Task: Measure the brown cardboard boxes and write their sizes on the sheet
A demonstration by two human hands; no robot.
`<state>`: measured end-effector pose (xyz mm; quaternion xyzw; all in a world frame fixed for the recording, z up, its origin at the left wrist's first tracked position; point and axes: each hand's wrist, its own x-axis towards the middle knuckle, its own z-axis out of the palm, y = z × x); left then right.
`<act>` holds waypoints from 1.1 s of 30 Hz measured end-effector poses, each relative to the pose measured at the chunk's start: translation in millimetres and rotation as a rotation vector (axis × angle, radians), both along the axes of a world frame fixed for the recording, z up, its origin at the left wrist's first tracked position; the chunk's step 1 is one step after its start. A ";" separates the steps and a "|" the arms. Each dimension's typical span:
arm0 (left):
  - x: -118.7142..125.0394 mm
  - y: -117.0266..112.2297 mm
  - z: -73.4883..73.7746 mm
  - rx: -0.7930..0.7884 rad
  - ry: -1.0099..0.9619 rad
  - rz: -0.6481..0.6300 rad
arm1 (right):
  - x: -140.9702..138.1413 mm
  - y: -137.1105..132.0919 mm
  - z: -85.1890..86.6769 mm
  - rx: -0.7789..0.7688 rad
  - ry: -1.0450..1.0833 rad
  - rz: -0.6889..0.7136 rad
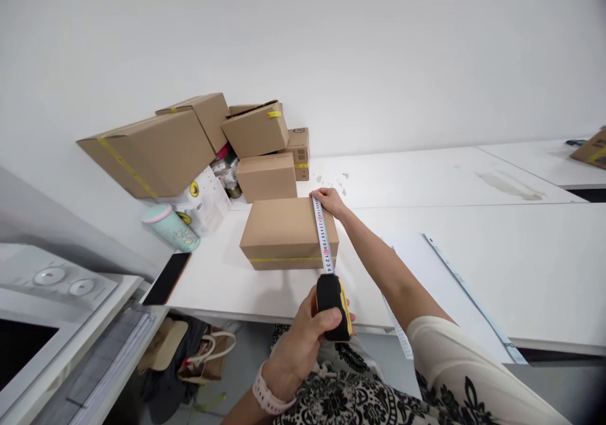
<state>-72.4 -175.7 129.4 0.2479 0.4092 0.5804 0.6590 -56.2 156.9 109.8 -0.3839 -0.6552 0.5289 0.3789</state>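
Seven cardboard boxes (284,226), one tape measure (334,305)

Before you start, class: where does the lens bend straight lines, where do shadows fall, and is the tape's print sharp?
Head view: the wide lens bows the edges of the table and splays the stacked boxes at left; soft, even light leaves a faint shadow before the box; numbers on the tape measure read sharp.

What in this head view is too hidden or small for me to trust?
Head view:
Numbers on the tape: too small to read.
Tape's end: covered by the right hand at the box's far edge.
Tape measure case: partly hidden by the left hand.
Carton at the right edge: cut off by the frame.
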 end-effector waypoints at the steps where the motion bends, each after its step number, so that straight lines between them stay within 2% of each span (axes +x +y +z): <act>1: -0.1 -1.0 0.2 0.002 -0.008 -0.003 | 0.4 0.2 -1.0 0.002 -0.007 -0.003; 7: -4.3 -1.1 9.4 -0.024 -0.034 0.004 | 0.5 6.5 -3.0 0.018 -0.051 -0.043; 21: 1.9 -3.3 2.9 0.016 -0.053 -0.027 | -3.7 8.8 -4.2 0.003 -0.064 -0.045; 33: -6.6 -11.7 10.6 -0.051 0.006 0.018 | -1.3 4.7 -2.1 -0.017 -0.028 -0.024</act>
